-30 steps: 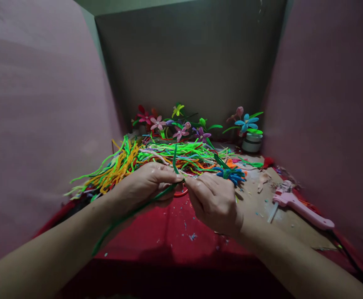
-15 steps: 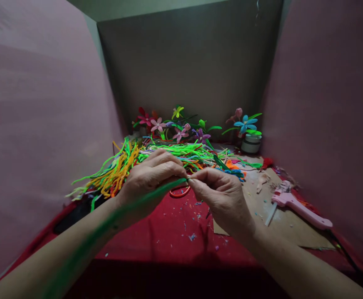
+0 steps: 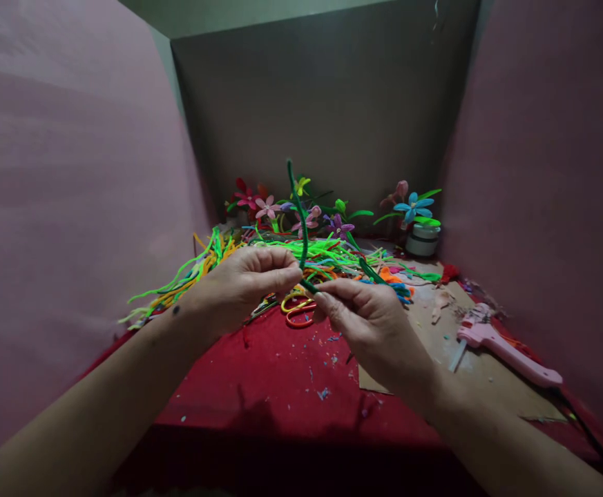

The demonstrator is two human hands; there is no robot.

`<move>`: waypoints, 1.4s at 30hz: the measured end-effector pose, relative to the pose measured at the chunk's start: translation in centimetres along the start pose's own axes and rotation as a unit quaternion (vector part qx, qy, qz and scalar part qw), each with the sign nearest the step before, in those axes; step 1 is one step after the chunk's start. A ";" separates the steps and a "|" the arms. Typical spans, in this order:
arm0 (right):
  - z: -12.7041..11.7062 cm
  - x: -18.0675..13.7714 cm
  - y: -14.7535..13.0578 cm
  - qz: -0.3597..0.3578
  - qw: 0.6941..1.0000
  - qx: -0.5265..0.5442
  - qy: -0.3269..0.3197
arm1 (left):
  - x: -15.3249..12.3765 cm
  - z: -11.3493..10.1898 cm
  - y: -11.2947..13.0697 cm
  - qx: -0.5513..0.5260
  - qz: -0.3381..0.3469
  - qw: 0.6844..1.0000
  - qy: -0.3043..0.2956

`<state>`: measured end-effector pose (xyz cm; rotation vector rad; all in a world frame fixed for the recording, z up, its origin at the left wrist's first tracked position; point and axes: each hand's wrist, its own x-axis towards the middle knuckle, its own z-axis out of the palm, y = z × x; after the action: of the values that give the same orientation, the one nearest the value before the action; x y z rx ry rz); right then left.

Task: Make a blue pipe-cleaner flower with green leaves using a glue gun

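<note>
1. Beyond our hands, against the back wall, stands a row of finished flowers (image 3: 267, 206). Another, the blue flower (image 3: 412, 205), is in a small jar beyond our right hand.
2. The dark green pipe cleaner (image 3: 298, 214) we hold is a bare stem. It carries no petals or leaf, so we judge this piece barely begun.
3. A big pile of loose pipe cleaners (image 3: 197, 269) lies unworked just behind our left hand.
4. Our left hand (image 3: 244, 283) is closed, thumb and forefinger pinching the stem near its lower end. The long part rises up and away from the knuckles, slightly curved.
5. Our right hand (image 3: 368, 321) is also closed. Its fingertips nip the short lower end just below the left pinch, so the two hands nearly touch.
6. Both forearms slant inward, holding the hands raised above the red cloth (image 3: 280, 386).
7. The scissors (image 3: 298, 310) lie under the pinch, and a pink glue gun (image 3: 503, 348) lies well to the right of our right hand.
</note>
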<state>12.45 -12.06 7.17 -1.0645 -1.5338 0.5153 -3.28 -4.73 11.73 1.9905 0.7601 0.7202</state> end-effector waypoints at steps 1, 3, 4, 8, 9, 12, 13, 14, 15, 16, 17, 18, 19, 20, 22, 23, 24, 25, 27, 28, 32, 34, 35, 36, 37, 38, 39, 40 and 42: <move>-0.2 0.1 -0.2 0.030 0.999 0.013 -0.013 | 0.0 -0.1 0.1 0.025 0.005 1.000 0.014; -0.3 0.3 -0.2 0.070 0.997 0.036 -0.017 | -0.1 -0.1 0.1 0.079 0.022 0.996 0.044; -0.3 0.4 -0.2 0.081 0.996 0.044 -0.014 | -0.1 0.0 0.1 0.108 0.037 0.992 0.061; 0.2 0.6 0.5 0.092 0.995 0.037 -0.006 | -0.3 0.7 0.0 0.219 0.101 0.963 0.119; 0.4 0.6 0.6 0.085 0.996 0.028 -0.003 | -0.3 0.9 0.1 0.242 0.104 0.957 0.123; 0.7 0.6 0.9 0.051 0.999 0.005 0.003 | -0.4 1.2 0.2 0.276 0.086 0.951 0.110; 0.7 0.6 0.9 0.041 0.999 0.003 0.002 | -0.4 1.1 0.2 0.269 0.074 0.955 0.096; 0.7 0.6 0.9 0.037 0.999 0.006 -0.003 | -0.3 1.0 0.1 0.254 0.063 0.962 0.082; 0.6 0.6 0.9 0.041 0.999 0.015 -0.011 | -0.3 0.8 0.1 0.233 0.055 0.968 0.071; 0.5 0.6 0.9 0.056 0.998 0.030 -0.025 | -0.2 0.5 0.0 0.212 0.048 0.974 0.063; 0.3 0.7 0.9 0.080 0.995 0.049 -0.042 | -0.1 0.2 -0.1 0.194 0.039 0.978 0.062; 0.2 0.7 1.0 0.109 0.990 0.071 -0.057 | -0.1 -0.2 -0.2 0.180 0.030 0.981 0.067; 0.0 0.6 1.1 0.139 0.984 0.090 -0.069 | 0.1 -0.5 -0.4 0.170 0.024 0.982 0.075; -0.1 0.6 1.3 0.163 0.978 0.103 -0.075 | 0.2 -0.8 -0.6 0.164 0.018 0.983 0.080; -0.3 0.3 1.7 0.192 0.973 0.103 -0.077 | 0.6 -1.3 -1.1 0.161 0.015 0.984 0.077; -0.4 0.1 1.9 0.198 0.973 0.094 -0.078 | 0.8 -1.4 -1.4 0.164 0.022 0.983 0.076; -0.5 -0.1 2.1 0.201 0.973 0.080 -0.081 | 1.0 -1.5 -1.8 0.170 0.027 0.982 0.074; -0.7 -0.3 2.3 0.205 0.973 0.065 -0.086 | 1.2 -1.5 -2.1 0.174 0.028 0.982 0.070; -1.2 -0.6 2.8 0.224 0.968 0.039 -0.109 | 1.7 -1.4 -2.7 0.169 0.016 0.984 0.053; -1.6 -0.7 3.1 0.241 0.961 0.031 -0.132 | 1.9 -1.3 -2.9 0.165 0.006 0.985 0.042; -2.7 -0.3 4.2 0.292 0.926 0.062 -0.230 | 2.7 -0.7 -3.9 0.130 -0.028 0.991 0.014; -2.6 0.3 4.6 0.277 0.926 0.111 -0.232 | 3.1 -0.3 -4.4 0.099 -0.037 0.994 0.007; -2.2 0.6 4.8 0.268 0.927 0.138 -0.221 | 3.2 -0.1 -4.7 0.087 -0.037 0.995 0.002; -1.8 0.9 5.0 0.261 0.929 0.164 -0.204 | 3.4 0.1 -4.9 0.080 -0.034 0.996 -0.005; -1.3 1.3 5.2 0.255 0.931 0.186 -0.184 | 3.5 0.3 -5.2 0.076 -0.028 0.997 -0.015; -0.8 1.6 5.5 0.247 0.935 0.200 -0.160 | 3.6 0.5 -5.4 0.072 -0.023 0.997 -0.027; -0.4 2.0 5.7 0.236 0.942 0.201 -0.132 | 3.7 0.7 -5.7 0.067 -0.020 0.997 -0.038; 0.0 2.3 5.9 0.215 0.955 0.183 -0.093 | 3.8 0.8 -5.9 0.060 -0.021 0.997 -0.051; 0.5 2.7 6.3 0.112 0.991 0.080 0.000 | 3.9 1.0 -6.4 0.052 -0.028 0.996 -0.070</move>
<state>14.30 -6.58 3.51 -1.1175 -1.3549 0.7792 -1.54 0.39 6.51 2.0817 0.7789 0.5109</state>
